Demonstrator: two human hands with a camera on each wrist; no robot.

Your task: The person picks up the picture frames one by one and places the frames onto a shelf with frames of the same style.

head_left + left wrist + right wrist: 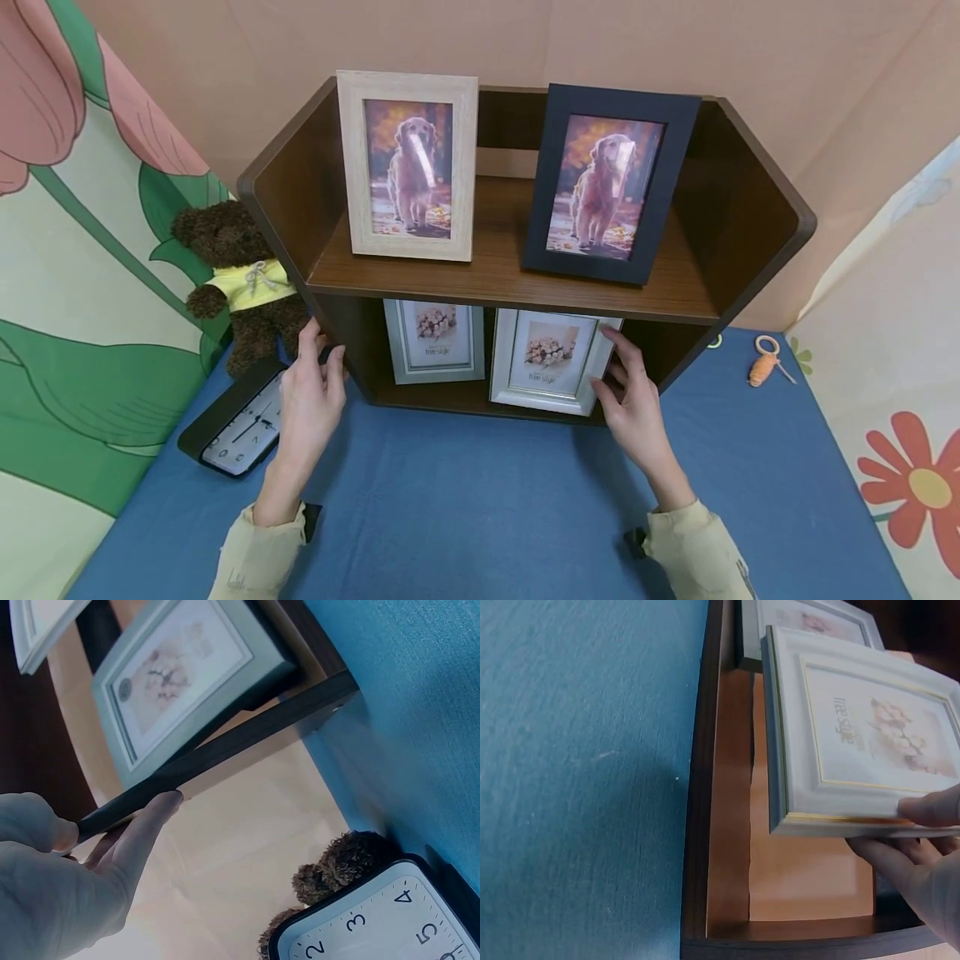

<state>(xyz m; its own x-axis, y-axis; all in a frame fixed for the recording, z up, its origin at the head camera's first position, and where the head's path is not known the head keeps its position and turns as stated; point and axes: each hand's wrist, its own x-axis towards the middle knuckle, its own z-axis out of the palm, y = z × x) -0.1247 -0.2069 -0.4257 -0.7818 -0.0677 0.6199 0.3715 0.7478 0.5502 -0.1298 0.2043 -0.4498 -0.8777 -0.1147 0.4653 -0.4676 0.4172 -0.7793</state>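
My right hand (633, 400) pinches the right side of a white picture frame (504, 358) with a gold inner line, on the lower level of a dark brown shelf (510, 304). In the right wrist view the thumb lies on its face and the fingers go behind it. My left hand (313, 400) grips the front edge of the shelf's left side panel (247, 735), fingers on the outer face. Left of the white frame stands a grey-green picture frame (478, 342). Above, a cream picture frame (408, 250) and a dark blue picture frame (536, 225) show a dog.
A black-cased clock (243, 425) lies beside my left hand, with a brown teddy bear (255, 287) in a yellow top behind it. An orange toy with a ring (763, 367) lies on the blue tablecloth (465, 508) at right. Printed curtains surround the table.
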